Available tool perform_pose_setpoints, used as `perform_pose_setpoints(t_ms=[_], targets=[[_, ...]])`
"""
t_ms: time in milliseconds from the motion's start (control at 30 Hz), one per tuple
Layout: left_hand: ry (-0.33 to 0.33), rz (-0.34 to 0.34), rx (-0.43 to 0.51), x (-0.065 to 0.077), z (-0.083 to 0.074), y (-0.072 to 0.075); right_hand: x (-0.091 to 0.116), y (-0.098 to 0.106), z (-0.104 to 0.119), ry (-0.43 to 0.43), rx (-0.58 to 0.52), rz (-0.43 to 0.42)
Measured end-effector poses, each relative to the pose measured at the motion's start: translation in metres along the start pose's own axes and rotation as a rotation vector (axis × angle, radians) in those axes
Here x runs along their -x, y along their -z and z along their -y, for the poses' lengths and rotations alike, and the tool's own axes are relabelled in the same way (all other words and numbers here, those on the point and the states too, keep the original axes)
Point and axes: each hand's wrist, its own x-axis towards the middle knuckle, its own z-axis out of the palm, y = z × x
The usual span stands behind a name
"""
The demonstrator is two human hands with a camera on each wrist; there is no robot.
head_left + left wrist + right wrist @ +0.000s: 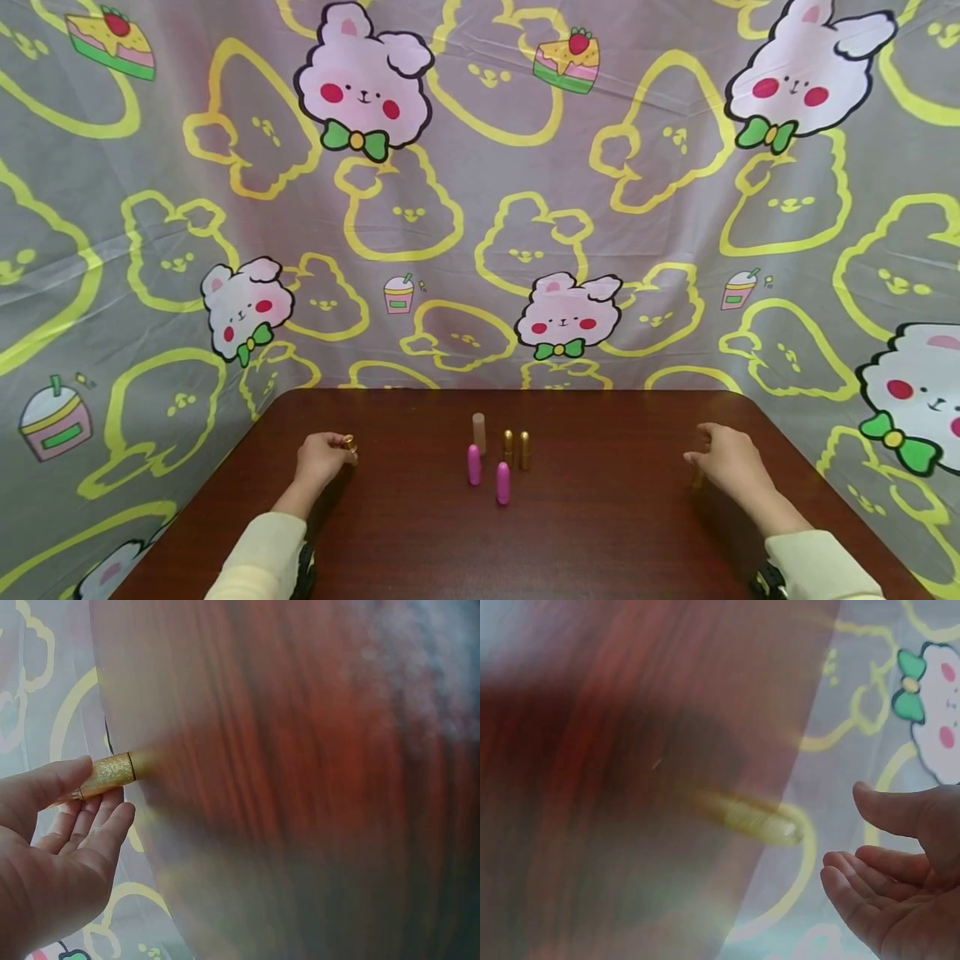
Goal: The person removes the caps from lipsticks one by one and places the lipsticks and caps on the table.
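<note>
On the left part of the table, my left hand (322, 457) pinches a gold tube (109, 774) between thumb and fingers; its surface looks textured, with a dark ring near the end by the table. Over on the right side, my right hand (727, 457) is held above the table with its fingers loosely bent. Beside it stands another gold tube (761, 823) with a rounded tip, mostly hidden by the hand in the head view. The right wrist view shows a gap between this tube and the fingers.
Mid-table stand a tan cylinder (479, 435), two round-tipped gold tubes (524, 451) and two bullet-shaped pink tubes (503, 483). The dark wood table (420, 542) is enclosed at the back and sides by a grey cartoon-print curtain (465, 175).
</note>
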Motion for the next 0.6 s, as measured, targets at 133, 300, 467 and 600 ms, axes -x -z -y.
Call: perform_pose_setpoints(t_ms=[133,300,467,600], targets=[[-0.015,-0.013,-0.001,0.0,0.001,0.0,-0.001,-0.006,0.019,0.048,-0.019,-0.047],[-0.031,-0.034,0.002,0.0,0.002,-0.001,-0.005,-0.019,0.042,0.101,-0.066,-0.076],[-0.041,-0.043,0.006,-0.001,0.003,-0.002,-0.01,-0.036,0.062,0.15,-0.115,-0.079],[-0.035,-0.051,0.005,-0.001,0.003,-0.003,-0.014,-0.048,0.078,0.171,-0.161,-0.057]])
